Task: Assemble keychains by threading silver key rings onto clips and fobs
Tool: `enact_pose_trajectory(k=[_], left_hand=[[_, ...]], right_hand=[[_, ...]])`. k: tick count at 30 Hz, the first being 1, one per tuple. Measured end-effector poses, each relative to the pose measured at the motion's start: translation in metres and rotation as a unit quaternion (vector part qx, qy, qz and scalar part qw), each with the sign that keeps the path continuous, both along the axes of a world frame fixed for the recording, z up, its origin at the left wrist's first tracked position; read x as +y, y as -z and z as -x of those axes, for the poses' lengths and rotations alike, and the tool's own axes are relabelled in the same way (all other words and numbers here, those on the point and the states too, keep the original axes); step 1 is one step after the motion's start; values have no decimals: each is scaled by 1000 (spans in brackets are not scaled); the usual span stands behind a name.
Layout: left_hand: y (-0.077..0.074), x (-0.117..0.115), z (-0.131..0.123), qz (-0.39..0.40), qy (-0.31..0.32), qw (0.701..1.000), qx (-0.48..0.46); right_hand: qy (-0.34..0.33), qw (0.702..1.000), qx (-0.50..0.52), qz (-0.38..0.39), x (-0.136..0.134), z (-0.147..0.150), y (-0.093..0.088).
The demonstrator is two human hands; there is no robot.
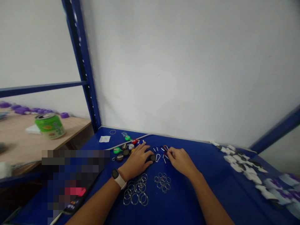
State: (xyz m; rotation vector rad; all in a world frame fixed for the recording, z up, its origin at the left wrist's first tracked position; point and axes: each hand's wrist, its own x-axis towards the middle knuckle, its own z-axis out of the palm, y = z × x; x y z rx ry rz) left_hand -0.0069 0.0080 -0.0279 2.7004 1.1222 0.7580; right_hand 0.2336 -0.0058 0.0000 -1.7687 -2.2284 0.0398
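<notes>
My left hand [137, 158] rests on the blue table [187, 193], fingers curled around a small black round piece [152, 157]. My right hand [180, 159] lies beside it with fingertips pinched among small coloured clips [165, 150]; what it pinches is too small to name. A white clip [157, 157] lies between the two hands. Several large metal key rings [136, 190] lie under my left wrist, and several smaller rings [162, 182] lie just behind my right hand. Round badge reels in black, green and red [124, 149] sit to the left of my left hand.
White and purple tags [253, 175] run along the right side of the table. A green can [50, 125] stands on a wooden table to the left, beyond a blue shelf post [82, 65]. A white square of paper [104, 139] lies near the back left corner.
</notes>
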Motion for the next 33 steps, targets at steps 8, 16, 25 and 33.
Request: enact_pose_trajectory(k=[8,16,25,33], left_hand=[[-12,-4,-2,4,19,999,-38],[-22,-7,-3,17,34,995,-87],[-23,-8,-3,50,43,992,-110],[-23,-8,-3,56,46,987,-143]], right_hand=[[0,1000,-3,0,-1,0,0],[-8,1000,-3,-8,-1,-1,1],[-13,1000,1,-10,-1,0,1],[-34,999,5,-12,-3,3,-1]])
